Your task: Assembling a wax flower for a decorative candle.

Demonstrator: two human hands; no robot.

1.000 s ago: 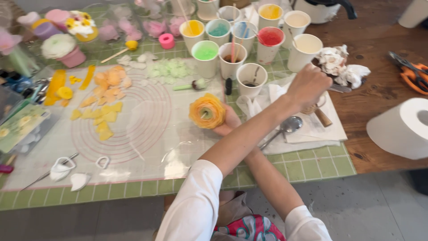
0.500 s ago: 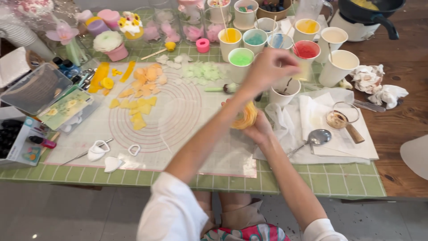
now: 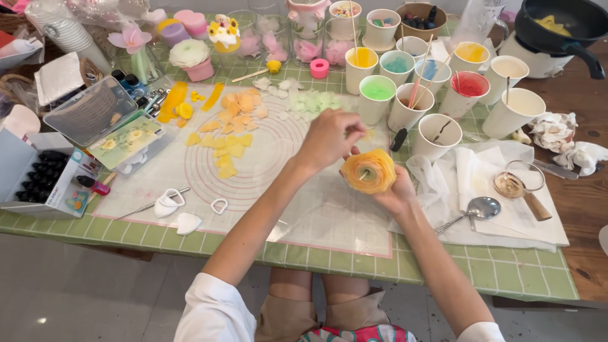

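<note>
Atop right hand (image 3: 398,190), orange wax flower (image 3: 368,171)

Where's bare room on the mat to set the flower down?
Free: the mat's near half, between the white cutters and the spoon, below the orange flower in the right hand. Crowded: paper cups at back right, petal pieces at centre left.

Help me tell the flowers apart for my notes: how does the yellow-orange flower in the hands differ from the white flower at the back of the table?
The yellow-orange flower is held above the mat in the right hand, with the left hand at its petals; the white flower sits untouched on a pink cup. The held one is amber with a pale wick-like centre; the other is creamy white. Both are round, with layered petals.
</note>
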